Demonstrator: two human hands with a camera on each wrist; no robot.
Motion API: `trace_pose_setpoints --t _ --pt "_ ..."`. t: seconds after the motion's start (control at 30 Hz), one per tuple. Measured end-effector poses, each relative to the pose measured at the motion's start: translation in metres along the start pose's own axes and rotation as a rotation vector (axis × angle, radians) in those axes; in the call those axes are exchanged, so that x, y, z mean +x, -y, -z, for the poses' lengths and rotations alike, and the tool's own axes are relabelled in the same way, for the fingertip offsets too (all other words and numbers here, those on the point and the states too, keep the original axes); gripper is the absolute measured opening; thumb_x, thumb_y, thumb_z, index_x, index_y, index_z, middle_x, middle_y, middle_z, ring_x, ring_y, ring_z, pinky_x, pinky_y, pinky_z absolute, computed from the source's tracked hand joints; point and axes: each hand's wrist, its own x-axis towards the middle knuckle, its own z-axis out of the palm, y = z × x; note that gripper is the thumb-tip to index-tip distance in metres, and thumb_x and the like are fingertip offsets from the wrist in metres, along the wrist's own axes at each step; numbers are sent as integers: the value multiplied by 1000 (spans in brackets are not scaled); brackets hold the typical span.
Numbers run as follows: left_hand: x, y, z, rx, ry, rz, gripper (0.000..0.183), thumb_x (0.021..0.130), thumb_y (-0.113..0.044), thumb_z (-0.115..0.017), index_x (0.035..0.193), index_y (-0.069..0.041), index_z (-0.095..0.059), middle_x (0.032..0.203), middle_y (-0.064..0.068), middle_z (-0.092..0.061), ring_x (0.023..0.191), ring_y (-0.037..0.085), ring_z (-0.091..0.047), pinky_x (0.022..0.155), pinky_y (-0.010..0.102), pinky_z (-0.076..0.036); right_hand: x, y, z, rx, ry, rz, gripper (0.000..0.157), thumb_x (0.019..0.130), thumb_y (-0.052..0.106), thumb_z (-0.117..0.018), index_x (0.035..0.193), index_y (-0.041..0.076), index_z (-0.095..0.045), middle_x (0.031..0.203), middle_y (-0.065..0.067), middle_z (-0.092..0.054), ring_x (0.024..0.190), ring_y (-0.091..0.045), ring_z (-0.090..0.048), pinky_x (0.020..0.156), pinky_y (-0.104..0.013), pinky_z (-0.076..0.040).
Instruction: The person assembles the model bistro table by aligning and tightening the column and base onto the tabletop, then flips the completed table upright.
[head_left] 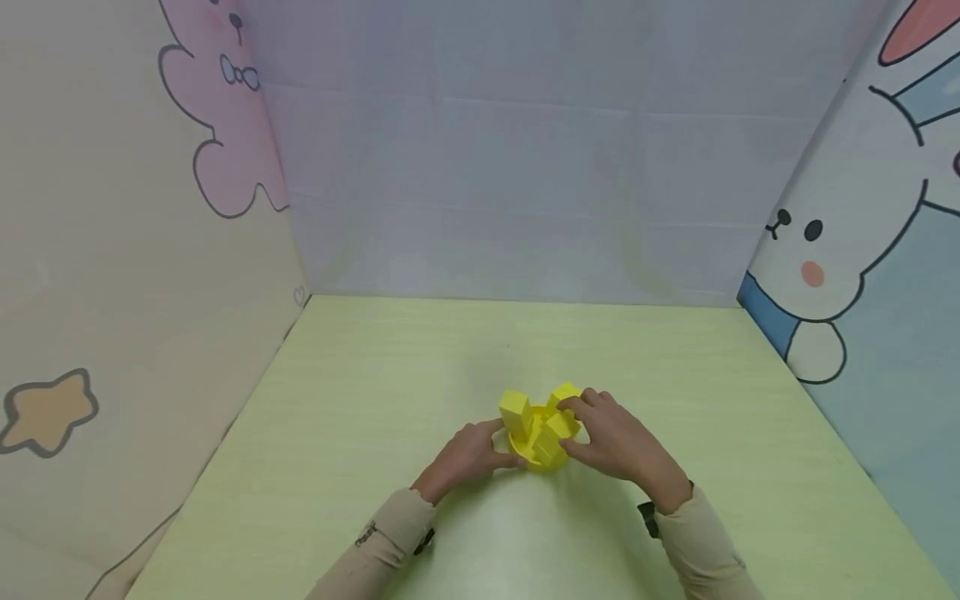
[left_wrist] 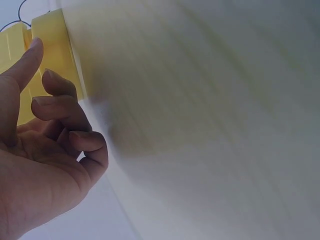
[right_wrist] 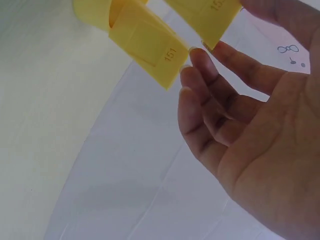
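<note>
A small round yellow dish sits on the table with several yellow blocks standing in it. My left hand grips the dish at its left side, thumb toward the near rim and fingers behind. In the left wrist view, the thumb and curled fingers lie around its yellow wall. With thumb and index finger, my right hand pinches a yellow block at the dish's right side. Beside it is another tapered block, stamped 151. One block stands tall at the dish's left, close to the left fingertips.
The pale yellow-green table stretches around the dish. A plain pale cloth wall closes off the back. Side walls carry cartoon prints, among them a star at left and a rabbit at right.
</note>
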Motion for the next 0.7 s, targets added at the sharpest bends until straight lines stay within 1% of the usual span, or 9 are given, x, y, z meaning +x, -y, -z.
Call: trace_pose_setpoints --t 0.07,0.17,0.27,0.37,0.47,0.53,0.57,0.63,0.7 --pt "0 0 1 9 0 -2 65 86 -48 -83 137 -11 -65 95 -4 -69 81 14 -53 82 39 -50 0 -3 -2 12 -5 -2 35 91 23 -80 114 2 -66 96 -3 -56 87 -20 -51 75 -38 -50" --pt "0 0 2 8 -1 -6 64 87 -46 -83 136 -11 -65 109 2 -73 86 14 -56 87 43 -51 1 -5 -9 -5 -28 -35 36 93 37 -79 100 5 -61 88 0 -52 79 -18 -46 68 -34 -46" --pt "-2 0 2 -6 5 4 64 87 -45 -83 138 -11 -64 104 1 -72 84 14 -55 84 41 -50 1 -5 -15 -55 -44 -59 47 92 53 -74 90 9 -57 82 2 -49 73 -17 -43 64 -34 -42" --pt "-3 0 2 -20 19 9 65 88 -44 -82 140 -10 -62 87 -4 -64 77 15 -52 76 37 -46 0 -4 -16 -94 -44 -56 53 90 60 -72 93 8 -61 83 1 -52 74 -18 -46 66 -36 -43" --pt "-4 -1 2 -27 25 6 67 89 -43 -82 143 -9 -61 81 -4 -60 74 14 -50 72 35 -44 -4 -4 -11 -96 -32 -28 49 89 53 -76 103 8 -64 90 -1 -58 80 -20 -51 71 -40 -46" --pt "-4 -1 2 -28 20 -4 68 88 -42 -83 143 -9 -61 87 -2 -65 75 14 -50 73 35 -44 -6 -5 -6 -76 -11 -13 44 89 44 -79 108 8 -66 93 -1 -59 82 -20 -53 72 -41 -46" --pt "-3 -1 2 -28 17 -9 68 88 -42 -83 143 -9 -61 91 -1 -67 76 14 -51 74 35 -45 -7 -5 -3 -64 1 -4 40 88 40 -80 110 8 -66 94 0 -59 83 -20 -53 73 -41 -46" --pt "-3 -1 1 -28 14 -16 67 87 -42 -83 142 -9 -62 94 -1 -69 77 15 -51 75 36 -45 -8 -6 0 -30 28 15 34 89 32 -80 109 9 -66 93 0 -59 83 -18 -53 72 -39 -46" --pt "-2 0 1 -26 11 -18 66 87 -43 -83 141 -10 -63 95 -3 -68 79 15 -52 77 37 -46 -9 -6 1 -12 36 31 29 90 29 -79 107 10 -66 92 1 -58 82 -17 -52 71 -37 -45"
